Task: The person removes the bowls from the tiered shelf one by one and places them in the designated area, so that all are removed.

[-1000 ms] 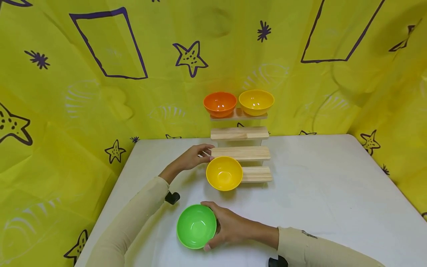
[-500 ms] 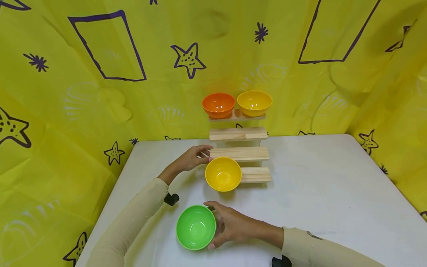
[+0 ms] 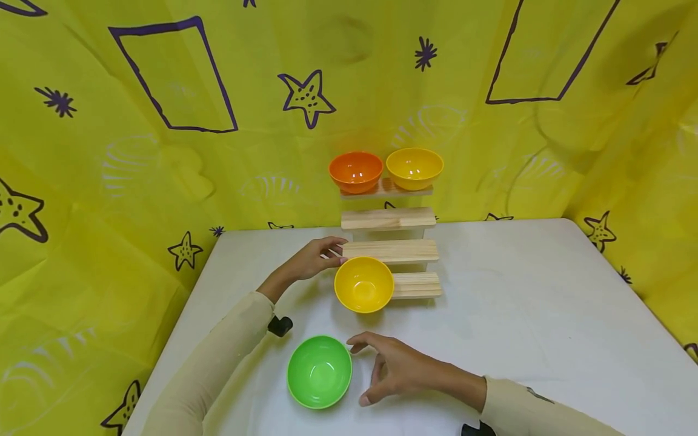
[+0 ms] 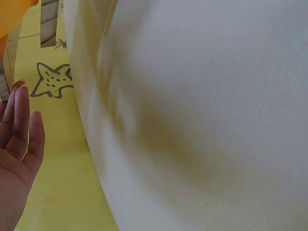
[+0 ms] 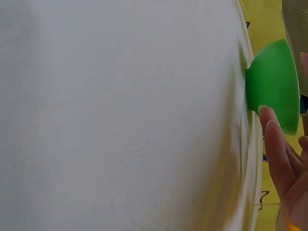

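Observation:
A green bowl (image 3: 319, 372) stands upright on the table near its front. Just right of it is my right hand (image 3: 406, 366), thumb and fingers spread wide with nothing between them. In the right wrist view, the fingers overlap the green bowl's (image 5: 274, 86) lower side. My left hand (image 3: 315, 259) is at the left end of a stepped wooden rack (image 3: 389, 251), its fingertips right at a plank's end. The left wrist view has several fingers (image 4: 19, 120) extended beside the rack. A yellow bowl (image 3: 364, 284) sits on the lowest step, close to the left thumb.
An orange bowl (image 3: 356, 172) and a second yellow bowl (image 3: 415, 168) stand side by side on the rack's top step. The white table (image 3: 518, 315) runs back to a yellow patterned curtain (image 3: 262, 169), which also hangs along both sides.
My right hand has let go of the green bowl and drawn off to the right. The bowl stays in place. My left hand keeps its place at the rack.

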Demonstrator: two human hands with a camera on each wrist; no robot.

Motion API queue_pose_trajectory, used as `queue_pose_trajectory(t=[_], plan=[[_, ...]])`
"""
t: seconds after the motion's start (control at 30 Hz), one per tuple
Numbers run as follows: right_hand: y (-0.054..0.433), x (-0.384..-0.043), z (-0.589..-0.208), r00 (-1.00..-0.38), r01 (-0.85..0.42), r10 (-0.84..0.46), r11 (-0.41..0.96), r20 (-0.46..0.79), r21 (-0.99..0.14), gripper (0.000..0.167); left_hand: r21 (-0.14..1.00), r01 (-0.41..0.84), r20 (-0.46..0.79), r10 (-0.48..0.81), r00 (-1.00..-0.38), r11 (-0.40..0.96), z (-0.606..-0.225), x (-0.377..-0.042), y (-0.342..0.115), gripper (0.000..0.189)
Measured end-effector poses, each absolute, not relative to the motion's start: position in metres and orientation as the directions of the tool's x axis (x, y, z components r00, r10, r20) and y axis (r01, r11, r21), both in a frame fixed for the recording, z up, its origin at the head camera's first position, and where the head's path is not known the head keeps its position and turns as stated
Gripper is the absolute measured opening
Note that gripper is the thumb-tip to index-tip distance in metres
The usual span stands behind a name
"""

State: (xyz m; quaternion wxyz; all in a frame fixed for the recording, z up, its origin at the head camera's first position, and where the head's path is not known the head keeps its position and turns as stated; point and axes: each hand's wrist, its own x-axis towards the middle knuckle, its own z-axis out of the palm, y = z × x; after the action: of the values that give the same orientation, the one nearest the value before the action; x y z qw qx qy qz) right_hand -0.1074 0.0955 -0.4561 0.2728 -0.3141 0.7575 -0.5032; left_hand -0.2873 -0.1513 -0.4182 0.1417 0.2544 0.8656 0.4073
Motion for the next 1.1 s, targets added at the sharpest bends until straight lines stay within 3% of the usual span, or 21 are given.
queue_pose_trajectory(t=[0.27, 0.63, 0.9, 1.1], plan=[[0.118, -0.11, -0.452, -0.646, -0.271, -0.763, 0.26, -0.025, -0.927, 0.06, 0.779, 0.326, -0.035, 0.557, -0.83, 0.535, -0.418, -0.288, -0.152, 0.05], [0.147, -0.121, -0.447, -0.636, -0.325, -0.769, 0.19, 0.066, -0.927, 0.049, 0.777, 0.324, -0.04, 0.556, -0.83, 0.539, -0.419, -0.287, -0.153, 0.051], [0.16, -0.132, -0.442, -0.733, -0.4, -0.65, 0.172, 0.201, -0.9, 0.052, 0.78, 0.325, -0.033, 0.555, -0.831, 0.534, -0.417, -0.286, -0.153, 0.051], [0.165, -0.141, -0.441, -0.795, -0.409, -0.553, 0.188, 0.248, -0.893, 0.066, 0.785, 0.33, -0.028, 0.562, -0.826, 0.524, -0.42, -0.288, -0.152, 0.05]])
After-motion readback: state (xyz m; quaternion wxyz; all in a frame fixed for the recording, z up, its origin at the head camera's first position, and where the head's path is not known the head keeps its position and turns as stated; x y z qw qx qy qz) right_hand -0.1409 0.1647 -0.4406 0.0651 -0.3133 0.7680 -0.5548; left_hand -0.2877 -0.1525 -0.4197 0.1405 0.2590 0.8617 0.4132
